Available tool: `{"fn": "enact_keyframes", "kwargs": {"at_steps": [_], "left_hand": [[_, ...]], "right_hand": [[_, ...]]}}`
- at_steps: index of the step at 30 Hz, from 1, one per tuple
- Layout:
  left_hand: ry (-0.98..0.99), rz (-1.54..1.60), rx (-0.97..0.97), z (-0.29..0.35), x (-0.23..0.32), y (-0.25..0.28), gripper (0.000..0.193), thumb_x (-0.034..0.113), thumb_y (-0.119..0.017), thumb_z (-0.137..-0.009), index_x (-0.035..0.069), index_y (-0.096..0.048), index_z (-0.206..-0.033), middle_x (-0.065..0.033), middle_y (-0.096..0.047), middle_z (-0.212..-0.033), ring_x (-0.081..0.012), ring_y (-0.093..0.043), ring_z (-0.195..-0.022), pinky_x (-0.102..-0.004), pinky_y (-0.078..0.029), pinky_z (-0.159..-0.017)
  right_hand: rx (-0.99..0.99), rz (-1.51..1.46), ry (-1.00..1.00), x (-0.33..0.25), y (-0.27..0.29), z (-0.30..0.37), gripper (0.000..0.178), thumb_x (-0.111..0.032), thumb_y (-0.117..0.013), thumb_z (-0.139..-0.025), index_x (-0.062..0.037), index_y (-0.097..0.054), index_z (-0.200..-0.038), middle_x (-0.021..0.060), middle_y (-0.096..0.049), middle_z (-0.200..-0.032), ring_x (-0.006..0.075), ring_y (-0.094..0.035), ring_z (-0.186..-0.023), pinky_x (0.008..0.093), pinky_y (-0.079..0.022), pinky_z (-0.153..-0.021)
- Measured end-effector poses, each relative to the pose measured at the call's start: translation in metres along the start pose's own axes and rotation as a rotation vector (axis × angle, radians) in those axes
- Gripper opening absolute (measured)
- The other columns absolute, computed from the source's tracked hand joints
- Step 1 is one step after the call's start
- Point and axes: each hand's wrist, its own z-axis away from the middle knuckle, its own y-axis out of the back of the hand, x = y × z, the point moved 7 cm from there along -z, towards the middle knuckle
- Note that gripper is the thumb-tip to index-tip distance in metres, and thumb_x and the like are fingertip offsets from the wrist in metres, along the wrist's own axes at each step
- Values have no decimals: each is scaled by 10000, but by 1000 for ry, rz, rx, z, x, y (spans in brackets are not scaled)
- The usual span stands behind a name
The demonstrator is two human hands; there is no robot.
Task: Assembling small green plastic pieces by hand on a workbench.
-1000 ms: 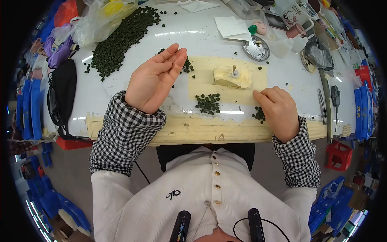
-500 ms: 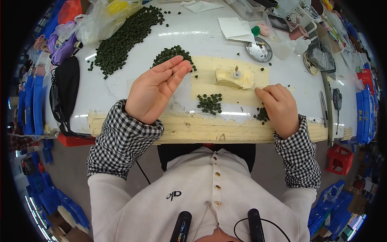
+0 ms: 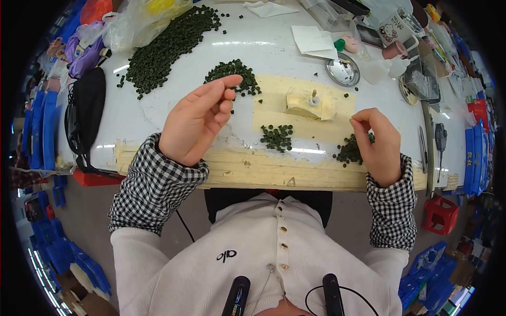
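White worktable [image 3: 274,50], cluttered, wood strip along near edge. Left hand [image 3: 197,121] raised over table, fingers loosely curled, thumb and forefinger tips close together just beside small pile of green pellets [image 3: 233,73]; cannot tell if anything pinched. Right hand [image 3: 379,142] at right edge, thumb and forefinger pinched together; held item too small to make out. Dark pellet heap [image 3: 349,151] touching/just under right hand's fingers. Another small pellet cluster [image 3: 278,137] btwn the hands, on tan pad [image 3: 327,129]. Cream block w/ upright pin [image 3: 308,102] on same pad, just beyond middle cluster, between hands. Big pellet spread [image 3: 168,45] far left, long axis running diagonal from near-left up to far-right, toward plastic bag [image 3: 137,21]. Round metal lid [image 3: 342,71], white paper [image 3: 313,39] further back. Black bag [image 3: 87,113] at left edge.
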Motion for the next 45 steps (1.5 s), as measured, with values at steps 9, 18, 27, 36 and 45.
{"fn": "enact_keyframes", "kwargs": {"at_steps": [9,18,27,36,45], "left_hand": [[70,-186,-228,-6,-14,-59,258,126,-506,-958,25,-558,-1189,-61,-647,-1006,-14,-464,-647,-142,-391,-564],[1,-15,-377,-25,-21,-56,252,94,-538,-935,23,-577,-1173,-31,-621,-948,-59,-431,-670,-191,-392,-614],[57,16,-363,-21,-22,-55,223,68,-539,-917,46,-586,-1134,-67,-627,-972,-30,-420,-586,-154,-366,-542],[-36,-55,-282,-20,-19,-53,194,33,-584,-886,40,-604,-1079,-65,-645,-950,-45,-511,-665,-174,-423,-602],[-159,-253,-179,-13,-9,-55,148,-38,-653,-821,8,-617,-957,-51,-652,-923,-72,-596,-824,-192,-470,-709]], "right_hand": [[132,-192,237,-78,35,-36,167,68,-645,-785,13,-675,-940,131,-674,-838,203,-648,-728,261,-499,-646],[65,-368,245,-79,5,-55,165,43,-644,-798,-20,-681,-946,107,-675,-832,194,-652,-752,259,-505,-646],[-10,-659,-42,-61,-17,-49,110,32,-619,-829,20,-641,-936,100,-683,-863,176,-668,-799,253,-522,-711],[-43,-663,18,-57,-28,-51,107,-14,-609,-863,37,-610,-958,98,-627,-889,159,-649,-845,239,-511,-760],[-117,-937,-266,-49,-46,-43,127,-41,-609,-879,45,-599,-973,78,-621,-913,135,-637,-860,245,-509,-783]]}}
